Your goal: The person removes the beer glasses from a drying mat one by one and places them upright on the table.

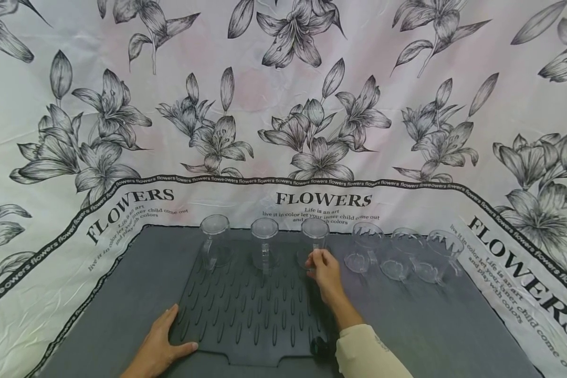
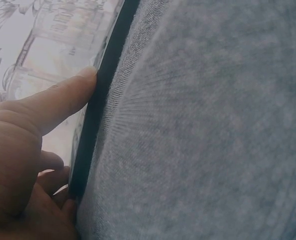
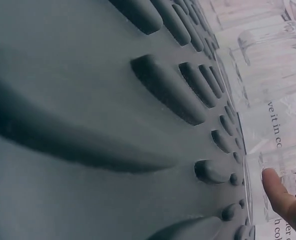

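Observation:
My right hand (image 1: pixel 325 273) pinches the handle of a clear glass mug (image 1: pixel 315 230) at the far right corner of a dark grey draining mat (image 1: pixel 245 336) with raised oval ridges. Two more glass mugs, one in the middle (image 1: pixel 264 231) and one at the left (image 1: pixel 215 228), stand along the mat's far edge. All three seem to be upside down. At the mat's near left corner rests my left hand (image 1: pixel 158 341), thumb on the front edge and fingers along the side. The left wrist view shows that thumb (image 2: pixel 70 97) against the mat's dark edge.
Several things stand close by: three clear glass mugs (image 1: pixel 394 270) in a row right of the mat, on the grey tabletop (image 1: pixel 430 331). Behind the table hangs a white cloth (image 1: pixel 236 205) printed with flowers and lettering. A small black object (image 1: pixel 318 346) shows by the right sleeve.

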Motion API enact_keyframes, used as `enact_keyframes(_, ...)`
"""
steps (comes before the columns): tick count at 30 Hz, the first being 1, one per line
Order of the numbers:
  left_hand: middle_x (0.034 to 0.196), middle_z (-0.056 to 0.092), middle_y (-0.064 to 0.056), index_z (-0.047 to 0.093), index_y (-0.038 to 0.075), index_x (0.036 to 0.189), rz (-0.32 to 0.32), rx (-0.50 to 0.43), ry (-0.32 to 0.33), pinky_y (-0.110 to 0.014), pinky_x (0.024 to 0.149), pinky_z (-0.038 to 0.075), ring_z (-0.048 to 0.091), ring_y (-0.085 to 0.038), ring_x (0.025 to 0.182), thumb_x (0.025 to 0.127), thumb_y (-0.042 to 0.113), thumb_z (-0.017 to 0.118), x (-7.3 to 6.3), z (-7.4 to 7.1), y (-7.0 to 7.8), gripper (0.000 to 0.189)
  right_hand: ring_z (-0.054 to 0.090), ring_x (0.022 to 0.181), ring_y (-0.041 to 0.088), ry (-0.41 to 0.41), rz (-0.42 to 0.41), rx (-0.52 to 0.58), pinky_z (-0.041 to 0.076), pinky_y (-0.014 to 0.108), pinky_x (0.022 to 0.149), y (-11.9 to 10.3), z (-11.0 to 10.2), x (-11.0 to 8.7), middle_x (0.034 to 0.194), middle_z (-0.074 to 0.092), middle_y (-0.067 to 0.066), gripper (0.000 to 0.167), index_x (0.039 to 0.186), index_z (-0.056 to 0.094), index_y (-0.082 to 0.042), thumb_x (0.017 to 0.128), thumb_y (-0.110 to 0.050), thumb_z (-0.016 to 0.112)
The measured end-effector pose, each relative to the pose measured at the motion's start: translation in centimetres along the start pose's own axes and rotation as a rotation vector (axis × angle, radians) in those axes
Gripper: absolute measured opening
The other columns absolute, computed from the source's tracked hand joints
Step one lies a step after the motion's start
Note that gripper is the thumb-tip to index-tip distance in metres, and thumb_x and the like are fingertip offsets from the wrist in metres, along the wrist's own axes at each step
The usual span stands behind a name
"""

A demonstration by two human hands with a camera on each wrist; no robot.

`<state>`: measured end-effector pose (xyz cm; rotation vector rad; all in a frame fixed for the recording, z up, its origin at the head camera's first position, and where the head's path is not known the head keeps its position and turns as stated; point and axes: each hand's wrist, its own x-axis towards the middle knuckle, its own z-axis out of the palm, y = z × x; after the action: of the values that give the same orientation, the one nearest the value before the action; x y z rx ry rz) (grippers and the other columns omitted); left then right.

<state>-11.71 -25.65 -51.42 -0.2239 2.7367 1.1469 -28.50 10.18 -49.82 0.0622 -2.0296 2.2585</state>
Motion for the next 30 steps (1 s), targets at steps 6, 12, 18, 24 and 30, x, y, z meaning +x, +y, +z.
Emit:
enact_keyframes(6,0.146,0.016,-0.041,0.016,-0.013,0.147,0.003,-0.001,-0.001,-0.07,0.1,0.022,0.014,-0.059,0.132,0.072,0.047,0.083,0.0,0.1,-0.2,0.118,0.06,0.077,0.02,0.005,-0.039,0.017,0.053,0.054,0.077,-0.4,-0.2,-0.6,0.08,0.058,0.011,0.033,0.095,0.057,0.007,0.103,-0.024,0.051)
enact_keyframes(12,0.146,0.015,-0.042,0.017,-0.014,0.147,0.016,-0.004,-0.001,-0.07,0.101,0.021,0.013,-0.058,0.133,0.073,0.046,0.083,0.2,0.0,-0.4,0.116,0.059,0.075,0.02,-0.003,-0.079,0.025,0.056,0.045,0.07,-1.9,-0.2,-1.4,0.078,0.058,0.013,0.034,0.096,0.056,0.009,0.102,-0.024,0.052)
enact_keyframes(18,0.146,0.016,-0.042,0.018,-0.014,0.147,0.024,0.006,0.001,-0.07,0.101,0.022,0.014,-0.058,0.133,0.073,0.046,0.083,0.2,-0.1,-0.3,0.115,0.059,0.079,0.023,-0.02,-0.113,0.029,0.055,0.049,0.075,-3.5,-0.4,-2.2,0.081,0.059,0.016,0.036,0.098,0.056,0.01,0.102,-0.025,0.052)
enact_keyframes(24,0.147,0.016,-0.041,0.018,-0.014,0.147,0.019,0.011,0.004,-0.07,0.1,0.023,0.014,-0.057,0.133,0.072,0.046,0.083,0.2,0.0,-0.4,0.116,0.059,0.079,0.022,-0.038,-0.159,0.031,0.056,0.045,0.074,-5.0,-0.7,-3.3,0.081,0.058,0.015,0.036,0.098,0.057,0.008,0.101,-0.027,0.052)
enact_keyframes(30,0.147,0.016,-0.041,0.018,-0.014,0.147,0.022,0.009,0.004,-0.07,0.101,0.022,0.014,-0.057,0.133,0.073,0.046,0.082,0.2,0.0,-0.5,0.115,0.059,0.077,0.022,-0.044,-0.19,0.034,0.057,0.042,0.072,-6.5,-1.0,-4.3,0.081,0.057,0.017,0.036,0.099,0.056,0.009,0.102,-0.027,0.051)
